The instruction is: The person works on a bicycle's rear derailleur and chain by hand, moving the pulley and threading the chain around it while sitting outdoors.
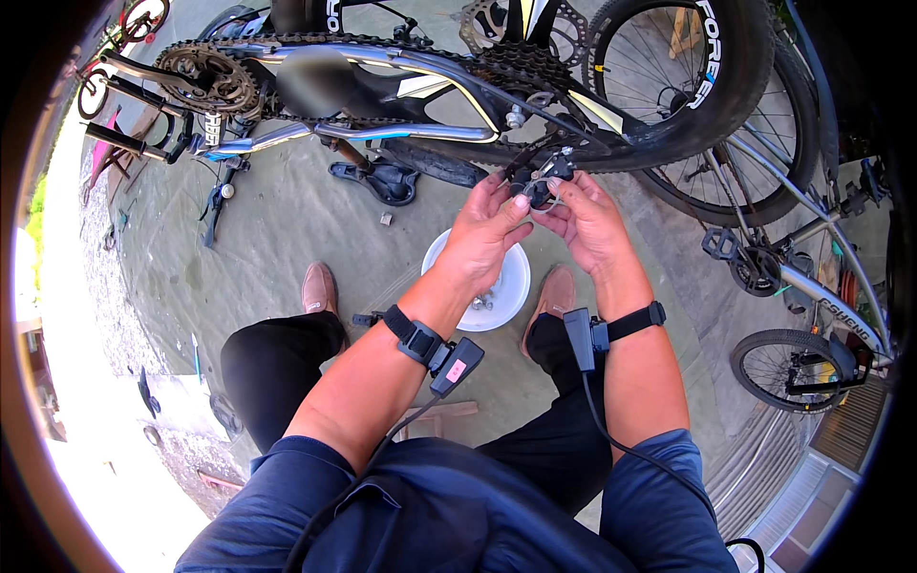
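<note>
My navy shirt (430, 506) is filling the view nearest the camera. Beyond the white basin (517, 282), my left hand (485, 227) and right hand (588, 218) are gripping a small black mechanism (560, 169), fingertips pinching it from both sides near the bicycle's thick tyre (669, 143). I'm judging that light, steady pressure is suiting it best, sparing the thin pale loop (544, 209).

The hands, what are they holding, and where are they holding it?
The left hand and right hand hold a small black bike part, pinched by its left and right sides.
</note>
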The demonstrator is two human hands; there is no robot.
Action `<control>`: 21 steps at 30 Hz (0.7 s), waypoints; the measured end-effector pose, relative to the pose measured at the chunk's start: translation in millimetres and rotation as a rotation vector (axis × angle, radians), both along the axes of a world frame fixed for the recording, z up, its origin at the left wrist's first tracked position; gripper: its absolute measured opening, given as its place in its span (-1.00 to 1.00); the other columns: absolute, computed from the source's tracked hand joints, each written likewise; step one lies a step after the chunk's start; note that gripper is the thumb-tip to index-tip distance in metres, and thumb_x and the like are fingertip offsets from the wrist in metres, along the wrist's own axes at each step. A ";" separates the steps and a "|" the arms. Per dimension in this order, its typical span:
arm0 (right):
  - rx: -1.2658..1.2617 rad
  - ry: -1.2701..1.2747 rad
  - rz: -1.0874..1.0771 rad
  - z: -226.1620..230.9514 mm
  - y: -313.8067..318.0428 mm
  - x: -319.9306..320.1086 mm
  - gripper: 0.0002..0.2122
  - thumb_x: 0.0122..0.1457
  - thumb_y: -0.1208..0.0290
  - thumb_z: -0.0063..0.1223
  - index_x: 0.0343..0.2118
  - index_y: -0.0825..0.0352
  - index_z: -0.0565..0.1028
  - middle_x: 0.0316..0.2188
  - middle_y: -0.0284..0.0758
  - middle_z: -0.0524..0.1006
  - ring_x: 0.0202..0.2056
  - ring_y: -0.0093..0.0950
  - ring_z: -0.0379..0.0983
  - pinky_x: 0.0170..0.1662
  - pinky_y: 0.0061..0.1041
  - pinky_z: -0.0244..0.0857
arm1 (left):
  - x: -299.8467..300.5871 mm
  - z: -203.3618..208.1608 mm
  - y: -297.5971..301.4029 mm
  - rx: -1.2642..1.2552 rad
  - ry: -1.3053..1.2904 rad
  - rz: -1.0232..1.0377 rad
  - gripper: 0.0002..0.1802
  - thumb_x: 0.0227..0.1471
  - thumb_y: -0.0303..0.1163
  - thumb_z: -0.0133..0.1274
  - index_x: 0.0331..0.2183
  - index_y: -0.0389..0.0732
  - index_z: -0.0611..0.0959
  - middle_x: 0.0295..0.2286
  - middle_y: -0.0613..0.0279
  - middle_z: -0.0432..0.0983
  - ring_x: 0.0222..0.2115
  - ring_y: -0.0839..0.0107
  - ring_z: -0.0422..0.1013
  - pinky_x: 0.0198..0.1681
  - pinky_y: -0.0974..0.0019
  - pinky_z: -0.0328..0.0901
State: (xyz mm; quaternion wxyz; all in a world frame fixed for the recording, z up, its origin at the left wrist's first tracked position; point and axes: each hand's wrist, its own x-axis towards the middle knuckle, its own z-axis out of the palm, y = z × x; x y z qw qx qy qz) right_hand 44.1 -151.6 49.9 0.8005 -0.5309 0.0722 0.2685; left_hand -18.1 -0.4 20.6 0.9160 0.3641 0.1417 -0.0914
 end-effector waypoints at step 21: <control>-0.241 -0.039 -0.018 -2.3 -1.6 -0.9 -0.63 0.16 0.33 0.16 -0.02 0.32 0.34 -0.23 -0.30 0.54 -0.24 -0.41 0.54 -0.20 -0.43 0.45 | 7.6 0.0 -23.2 0.145 -0.003 0.156 -0.21 0.00 -0.59 0.13 0.19 -0.29 0.11 0.09 0.12 0.23 -0.03 0.40 0.31 -0.05 0.33 0.30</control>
